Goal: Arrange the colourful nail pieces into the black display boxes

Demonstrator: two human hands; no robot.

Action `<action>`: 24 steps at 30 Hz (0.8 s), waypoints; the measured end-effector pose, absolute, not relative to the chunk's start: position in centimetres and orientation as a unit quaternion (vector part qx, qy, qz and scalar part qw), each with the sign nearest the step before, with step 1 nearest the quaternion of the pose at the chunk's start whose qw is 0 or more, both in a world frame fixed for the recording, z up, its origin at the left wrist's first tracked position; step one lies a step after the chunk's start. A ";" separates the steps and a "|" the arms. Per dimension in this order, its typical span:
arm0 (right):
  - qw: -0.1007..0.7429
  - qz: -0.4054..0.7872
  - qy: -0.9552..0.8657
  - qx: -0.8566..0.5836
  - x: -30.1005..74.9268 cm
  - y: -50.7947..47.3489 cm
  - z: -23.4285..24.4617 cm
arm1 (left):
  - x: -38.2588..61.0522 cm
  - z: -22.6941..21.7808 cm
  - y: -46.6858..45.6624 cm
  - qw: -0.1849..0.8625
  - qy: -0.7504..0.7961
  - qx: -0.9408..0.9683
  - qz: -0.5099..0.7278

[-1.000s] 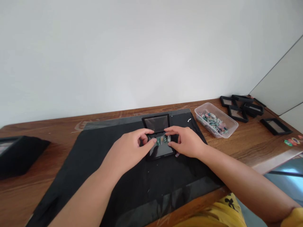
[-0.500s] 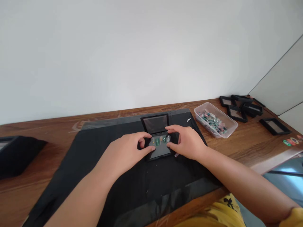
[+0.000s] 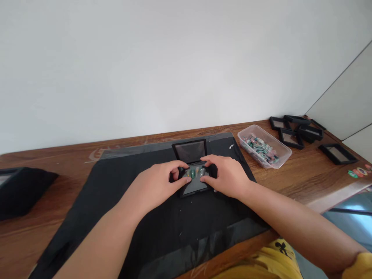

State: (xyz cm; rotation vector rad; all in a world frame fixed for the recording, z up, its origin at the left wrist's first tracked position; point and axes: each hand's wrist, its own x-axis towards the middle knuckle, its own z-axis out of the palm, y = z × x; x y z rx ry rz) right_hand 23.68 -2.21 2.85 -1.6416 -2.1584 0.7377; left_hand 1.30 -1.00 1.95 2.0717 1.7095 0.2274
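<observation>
A row of several press-on nails (image 3: 193, 174), some green and some clear or pale, rests on the grey base of a small black case (image 3: 190, 190). The case's lid (image 3: 190, 151), with its window, is tilted up at the back. At the row's left end is my left hand (image 3: 155, 186), thumb and index finger apart, tips at or close to the end nail. My right hand (image 3: 225, 175) is at the right end, thumb and index likewise apart around the nails there. Its fingers partly cover the right-hand nails. Whether any nail is gripped is hard to see.
Right of the black mat (image 3: 130, 162) stands a clear plastic tub (image 3: 283, 153) of loose press-on nails. Several black window cases (image 3: 291, 137) lie farther right. Round stickers (image 3: 362, 171) are near the right edge. A black cloth-like object (image 3: 29, 190) is at far left.
My right hand has shifted slightly left over the case, and the right-hand nails now sit closer to the others. My left fingertips have edged a little to the right.
</observation>
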 end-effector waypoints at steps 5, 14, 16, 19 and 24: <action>0.164 0.250 -0.757 -0.582 23.2 -2.3 3.0 | 1.2 1.7 -1.0 0.218 0.609 0.757 0.099; 0.136 0.221 -0.789 -0.557 22.6 -2.6 2.5 | 1.3 1.9 -1.1 0.194 0.607 0.766 0.082; 0.135 0.222 -0.793 -0.551 22.6 -2.5 2.4 | 1.3 1.9 -1.1 0.192 0.608 0.767 0.078; 0.133 0.221 -0.795 -0.549 22.7 -2.4 2.4 | 1.3 1.8 -1.1 0.196 0.609 0.766 0.070; 0.135 0.221 -0.797 -0.546 22.9 -2.3 2.3 | 1.2 1.8 -1.0 0.201 0.607 0.765 0.072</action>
